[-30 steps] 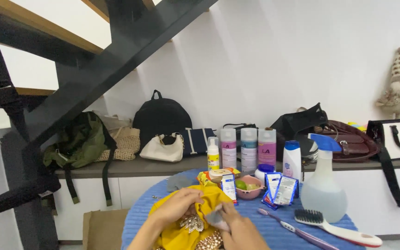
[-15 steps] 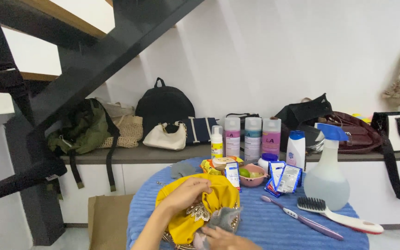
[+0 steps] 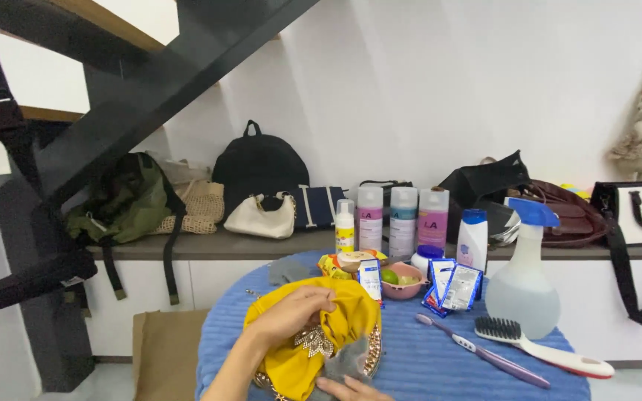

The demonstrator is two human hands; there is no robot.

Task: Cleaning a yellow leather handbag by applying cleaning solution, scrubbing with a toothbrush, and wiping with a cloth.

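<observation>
A yellow fabric bag (image 3: 343, 312) with a gold chain and a jewelled ornament lies on the round table covered in blue cloth (image 3: 440, 360). My left hand (image 3: 291, 315) rests on top of the bag, fingers curled and gripping its yellow fabric. Only the fingertips of my right hand (image 3: 351, 388) show at the bottom edge, pressed on a grey cloth (image 3: 343, 360) against the bag's lower side.
On the table stand a spray bottle (image 3: 523, 282), a white brush (image 3: 544, 345), a purple toothbrush (image 3: 477, 355), a pink bowl (image 3: 401, 282), blue sachets (image 3: 451, 286) and several bottles (image 3: 403, 219). Bags line a shelf (image 3: 209, 243) behind. A dark staircase (image 3: 113, 89) rises at left.
The view has tilted up a little and shifted. My right hand has dropped lower with the grey cloth, nearly out of view. My left hand stays on the yellow bag.
</observation>
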